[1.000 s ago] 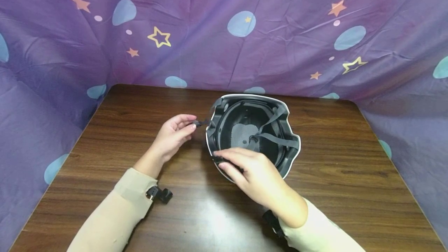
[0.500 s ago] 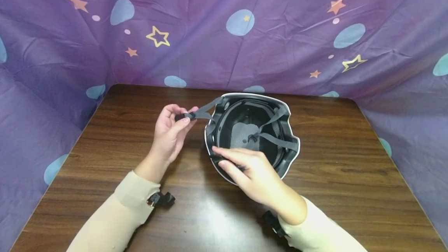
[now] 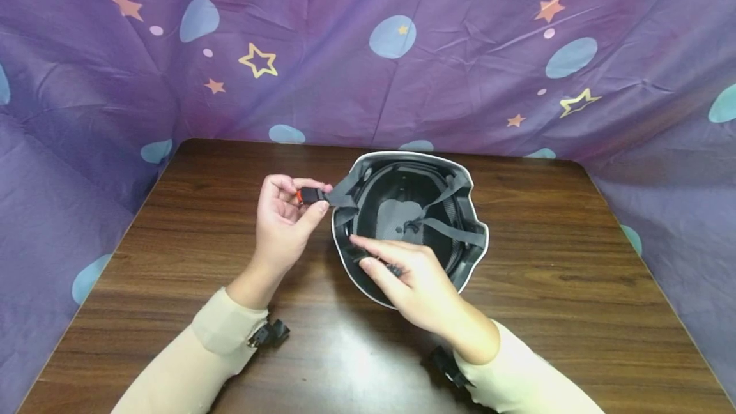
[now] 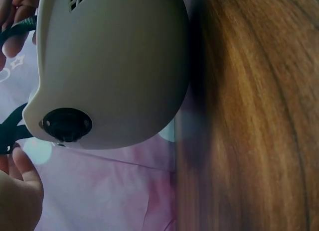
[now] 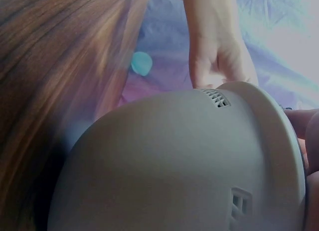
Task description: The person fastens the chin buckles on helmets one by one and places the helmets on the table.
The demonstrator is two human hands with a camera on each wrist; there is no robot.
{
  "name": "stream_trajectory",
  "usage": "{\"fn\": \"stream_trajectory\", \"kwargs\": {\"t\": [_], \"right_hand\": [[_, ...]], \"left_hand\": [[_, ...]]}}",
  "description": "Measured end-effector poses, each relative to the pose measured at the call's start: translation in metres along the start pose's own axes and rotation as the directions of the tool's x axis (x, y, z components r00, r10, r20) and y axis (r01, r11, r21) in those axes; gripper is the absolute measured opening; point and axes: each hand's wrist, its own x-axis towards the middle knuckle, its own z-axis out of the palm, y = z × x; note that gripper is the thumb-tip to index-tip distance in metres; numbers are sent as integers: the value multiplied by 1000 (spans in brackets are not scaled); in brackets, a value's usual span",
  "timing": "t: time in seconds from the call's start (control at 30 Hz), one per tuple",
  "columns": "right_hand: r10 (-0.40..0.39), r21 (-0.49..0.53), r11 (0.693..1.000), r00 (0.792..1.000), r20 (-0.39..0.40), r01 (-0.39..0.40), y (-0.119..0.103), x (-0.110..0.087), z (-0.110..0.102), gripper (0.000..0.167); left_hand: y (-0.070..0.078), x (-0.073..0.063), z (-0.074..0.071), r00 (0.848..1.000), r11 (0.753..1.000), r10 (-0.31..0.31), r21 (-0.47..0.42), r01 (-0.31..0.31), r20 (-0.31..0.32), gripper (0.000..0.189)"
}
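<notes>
Helmet (image 3: 402,185) lies open side up under the person's hands. Thumb and fingers of the left hand (image 3: 284,216) grasp a black buckle (image 3: 313,195) with an orange end, on grey webbing (image 3: 344,193) leading to the helmet's left rim. Over the near-left rim, the right hand (image 3: 420,283) has thumb and forefinger either side of a dark strip (image 3: 361,259); whether it pinches I cannot tell. Other grey straps (image 3: 454,231) droop inside from the right rim. Outside, the pale shell bears a black knob (image 4: 67,124) and slotted vents (image 5: 217,97). Beneath is the brown table (image 3: 552,299); a purple backdrop (image 3: 339,37) printed with stars stands far behind.
</notes>
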Motion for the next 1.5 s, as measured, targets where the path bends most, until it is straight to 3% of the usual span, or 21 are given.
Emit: {"fn": "stream_trajectory", "kwargs": {"t": [0.23,0.43,0.6,0.77,0.87,1.0,1.17,1.27,1.5], "right_hand": [[68,51,997,995,-71,-64,2,0,-2,37],[136,145,983,978,-156,-114,3,0,-5,40],[231,242,953,955,-186,-184,5,1,-4,39],[276,232,945,941,-197,-229,8,1,-5,40],[284,245,941,938,-200,-233,9,2,-6,39],[337,356,900,920,-199,-252,7,4,-6,38],[407,472,841,885,-226,-266,7,6,-4,19],[412,463,843,881,-230,-274,8,6,-4,14],[407,430,859,880,-244,-278,9,6,-6,13]], "left_hand": [[2,-2,2,999,991,48,126,-50,20,38],[1,-5,4,989,966,102,228,-125,108,34],[0,-7,6,968,909,140,359,-209,209,32],[1,-8,6,944,834,148,477,-279,294,31],[2,-8,6,928,808,144,500,-311,344,32],[2,-10,7,920,796,135,512,-322,369,33],[1,-12,7,939,822,109,501,-270,327,28],[1,-11,7,941,828,105,496,-261,321,29],[0,-10,6,923,813,136,491,-312,361,24]]}}
